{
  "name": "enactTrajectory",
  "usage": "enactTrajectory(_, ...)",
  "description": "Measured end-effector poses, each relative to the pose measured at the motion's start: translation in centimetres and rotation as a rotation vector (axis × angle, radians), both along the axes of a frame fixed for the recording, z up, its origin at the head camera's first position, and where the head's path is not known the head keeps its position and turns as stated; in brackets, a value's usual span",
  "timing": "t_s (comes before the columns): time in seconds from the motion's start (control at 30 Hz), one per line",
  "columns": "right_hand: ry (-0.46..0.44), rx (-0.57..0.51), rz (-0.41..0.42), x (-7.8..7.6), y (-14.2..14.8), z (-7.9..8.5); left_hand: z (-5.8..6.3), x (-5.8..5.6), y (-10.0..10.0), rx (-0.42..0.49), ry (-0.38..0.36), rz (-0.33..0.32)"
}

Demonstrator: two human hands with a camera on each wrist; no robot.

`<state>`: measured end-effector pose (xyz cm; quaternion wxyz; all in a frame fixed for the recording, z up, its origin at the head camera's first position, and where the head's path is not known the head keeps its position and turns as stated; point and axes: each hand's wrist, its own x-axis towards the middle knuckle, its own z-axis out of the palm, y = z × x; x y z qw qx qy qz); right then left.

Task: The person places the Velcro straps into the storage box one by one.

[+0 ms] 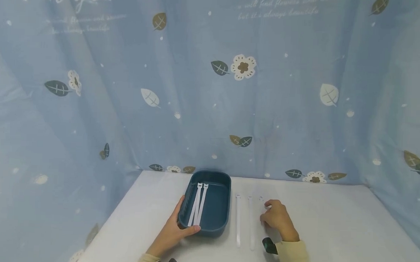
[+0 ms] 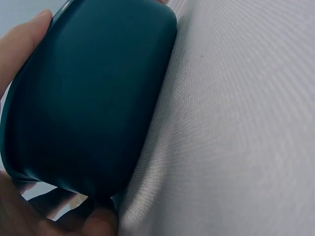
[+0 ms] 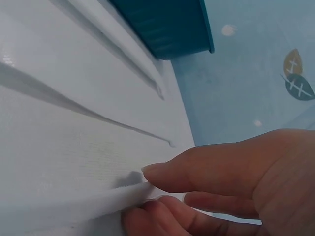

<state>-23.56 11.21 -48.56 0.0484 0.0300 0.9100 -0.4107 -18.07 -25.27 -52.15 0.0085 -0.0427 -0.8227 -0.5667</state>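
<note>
My left hand (image 1: 171,230) grips the dark teal plastic bin (image 1: 216,204) at its near left corner, thumb along the front rim and fingers on the left side. Inside it lie several white hook-and-loop cable ties (image 1: 202,204), bunched toward the left. My right hand (image 1: 278,219) is low over the table, right of the bin. In the right wrist view its thumb and fingers pinch the end of another white cable tie (image 3: 74,209). Between that hand and the bin, two more cable ties, a nearer one (image 1: 251,225) and a farther one (image 1: 238,222), lie lengthwise on the table.
The white-covered table (image 1: 335,224) meets a blue curtain (image 1: 184,68) with leaf and flower prints along its back edge. More curtain hangs at the left and right sides. A dark wrist-worn device (image 1: 269,245) sits by the right sleeve.
</note>
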Motion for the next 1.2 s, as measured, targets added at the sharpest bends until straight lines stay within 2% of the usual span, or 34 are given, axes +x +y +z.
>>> enactTrajectory(0.37,-0.091,0.024,0.035,0.1,1.2,0.3,-0.3,0.0,0.1,-0.024,-0.010,-0.008)
enactTrajectory(0.63,-0.124,-0.008,0.042,-0.1,1.5,0.7,0.2,-0.4,0.0,-0.011,0.004,-0.021)
enactTrajectory(0.93,-0.129,-0.028,0.049,-0.2,1.5,1.0,0.5,-0.3,-0.1,-0.013,0.007,-0.012)
enactTrajectory(1.2,-0.123,-0.026,0.062,0.0,1.5,0.8,0.1,-0.1,-0.2,-0.019,-0.012,0.003)
